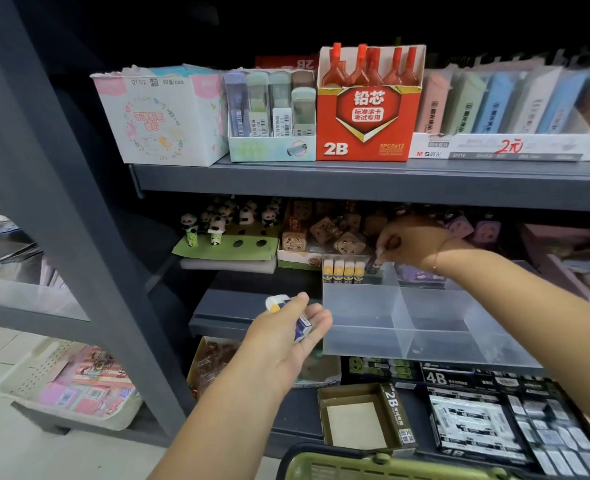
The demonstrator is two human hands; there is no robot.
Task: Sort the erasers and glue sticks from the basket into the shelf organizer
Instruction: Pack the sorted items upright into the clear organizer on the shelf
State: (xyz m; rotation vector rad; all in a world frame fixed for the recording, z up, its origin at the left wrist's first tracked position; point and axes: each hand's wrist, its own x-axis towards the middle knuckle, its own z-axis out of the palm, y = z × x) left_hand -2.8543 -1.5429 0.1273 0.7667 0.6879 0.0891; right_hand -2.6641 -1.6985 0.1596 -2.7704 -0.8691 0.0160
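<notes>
Four glue sticks (pixel 343 270) stand upright in the rear-left compartment of the clear organizer (pixel 362 327), centre frame. The right hand (pixel 411 244) pinches a fifth glue stick (pixel 373 265) just beside them. The left hand (pixel 286 337), centre-left, grips a white-and-blue item (pixel 300 328). The green basket (pixel 390 470) sits at the lower edge.

Dim shelf recesses, brighter foreground, blurred and warped toward the edges.

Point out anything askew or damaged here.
The glue stick pinched by the right hand leans, unlike the four upright glue sticks in the clear organizer. The floral carton on the top shelf has a torn rim.
</notes>
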